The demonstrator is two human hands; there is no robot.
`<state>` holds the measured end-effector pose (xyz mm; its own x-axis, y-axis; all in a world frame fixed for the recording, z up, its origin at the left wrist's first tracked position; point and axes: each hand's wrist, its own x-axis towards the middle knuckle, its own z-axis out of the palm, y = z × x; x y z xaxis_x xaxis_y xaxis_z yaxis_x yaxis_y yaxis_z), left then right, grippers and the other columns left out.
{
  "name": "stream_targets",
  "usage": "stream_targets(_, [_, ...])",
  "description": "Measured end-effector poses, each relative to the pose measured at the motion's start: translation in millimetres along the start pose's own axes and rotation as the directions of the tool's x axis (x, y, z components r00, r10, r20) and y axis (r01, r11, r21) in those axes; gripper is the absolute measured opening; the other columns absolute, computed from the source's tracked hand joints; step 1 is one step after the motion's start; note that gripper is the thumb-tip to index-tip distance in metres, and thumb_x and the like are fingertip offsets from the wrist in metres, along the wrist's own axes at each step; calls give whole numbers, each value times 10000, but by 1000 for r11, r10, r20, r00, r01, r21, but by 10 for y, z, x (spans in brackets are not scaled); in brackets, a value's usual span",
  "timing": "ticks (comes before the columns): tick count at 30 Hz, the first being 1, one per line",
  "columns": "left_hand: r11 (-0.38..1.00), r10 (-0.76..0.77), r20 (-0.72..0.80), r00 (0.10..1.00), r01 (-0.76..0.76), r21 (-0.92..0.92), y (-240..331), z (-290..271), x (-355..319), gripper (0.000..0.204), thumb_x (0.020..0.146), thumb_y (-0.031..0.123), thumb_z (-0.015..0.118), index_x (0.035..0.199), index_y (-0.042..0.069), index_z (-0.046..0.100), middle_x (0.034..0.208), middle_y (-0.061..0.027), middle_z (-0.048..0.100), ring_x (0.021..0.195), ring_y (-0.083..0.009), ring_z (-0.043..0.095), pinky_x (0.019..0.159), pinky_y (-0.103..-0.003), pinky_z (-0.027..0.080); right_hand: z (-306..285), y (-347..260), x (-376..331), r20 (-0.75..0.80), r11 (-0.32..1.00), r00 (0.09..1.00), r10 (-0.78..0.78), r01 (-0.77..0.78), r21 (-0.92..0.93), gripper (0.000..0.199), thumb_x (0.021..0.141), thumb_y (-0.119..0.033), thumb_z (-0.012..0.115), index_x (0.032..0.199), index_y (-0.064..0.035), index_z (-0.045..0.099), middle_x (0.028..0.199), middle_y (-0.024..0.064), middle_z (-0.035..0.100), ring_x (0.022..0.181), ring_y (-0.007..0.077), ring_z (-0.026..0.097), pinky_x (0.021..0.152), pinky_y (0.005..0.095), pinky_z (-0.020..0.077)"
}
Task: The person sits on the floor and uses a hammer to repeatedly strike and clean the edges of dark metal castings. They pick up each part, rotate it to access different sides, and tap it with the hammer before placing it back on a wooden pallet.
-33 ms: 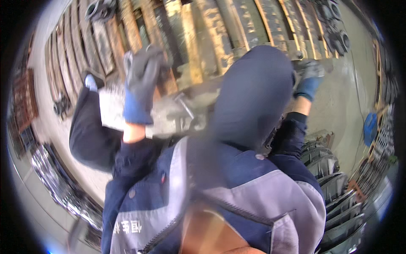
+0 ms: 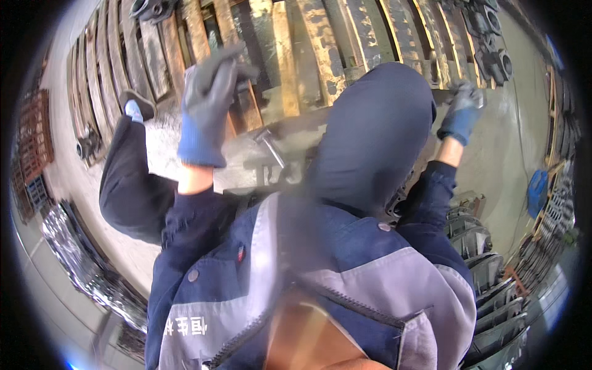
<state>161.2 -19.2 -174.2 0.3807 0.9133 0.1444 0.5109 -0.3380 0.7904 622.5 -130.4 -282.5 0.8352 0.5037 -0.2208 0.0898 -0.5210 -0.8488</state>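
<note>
I see a hammer-like tool [image 2: 272, 150] lying slanted by the wooden pallet [image 2: 283, 68], to the right of the left hand [image 2: 209, 92], its fingers spread, and farther from the right hand [image 2: 462, 110], whose grip I can't tell.

The grey gloves [image 2: 208, 92] have blue cuffs [image 2: 202, 140].

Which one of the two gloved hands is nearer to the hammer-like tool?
The left hand: it is just up and left of the hammer-like tool in the picture, while the right hand is beyond the bent knee.
</note>
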Motion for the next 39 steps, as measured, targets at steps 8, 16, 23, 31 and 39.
stream_targets(8, [778, -294, -139, 946, 152, -609, 177, -434, -133, 299, 1032, 124, 497, 1283, -8, 592, 1036, -119, 706, 904, -184, 690, 824, -311, 557, 105, -1159, -112, -273, 925, 925, -266, 325, 198, 151, 974, -32, 510, 1074, -27, 623, 958, 101, 714, 768, 188, 719, 482, 275, 544])
stream_targets(16, [691, -510, 46, 859, 442, -572, -595, -183, -635, 269, 1011, 53, 497, 1246, -9, 614, 1122, -119, 658, 914, -176, 683, 822, -297, 549, 794, -655, 597, 170, 933, 947, -273, 304, -194, 166, 914, 26, 549, 1004, -34, 674, 1033, 79, 692, 806, 151, 704, 612, 268, 572])
stream_targets(23, [772, -510, 246, 824, 564, -292, -645, 138, -536, 281, 999, 89, 503, 1237, 8, 629, 914, -88, 708, 891, -173, 679, 836, -309, 524, 1543, -23, 1493, 496, 505, 840, -221, 534, -678, 266, 916, -156, 528, 1077, -54, 714, 1106, 237, 686, 1065, 415, 649, 894, 455, 535])
stream_targets(31, [714, -576, 347, 740, 662, -228, -732, 331, -405, 288, 990, 76, 491, 1235, -10, 616, 904, -113, 720, 895, -182, 691, 855, -318, 527, 1472, 142, 2049, 157, 818, 987, -20, 107, -566, 233, 897, -139, 567, 1063, -132, 730, 1068, 146, 727, 1008, 293, 687, 886, 378, 528])
stream_targets(39, [531, -668, 478, 571, 815, -232, -685, 514, -333, 280, 983, 58, 503, 1231, -12, 613, 927, -95, 732, 902, -141, 675, 839, -260, 502, 1736, 405, 2560, 566, 698, 822, 58, 372, -612, 362, 975, -170, 554, 1325, -106, 614, 1261, 99, 659, 1100, 241, 610, 945, 324, 461])
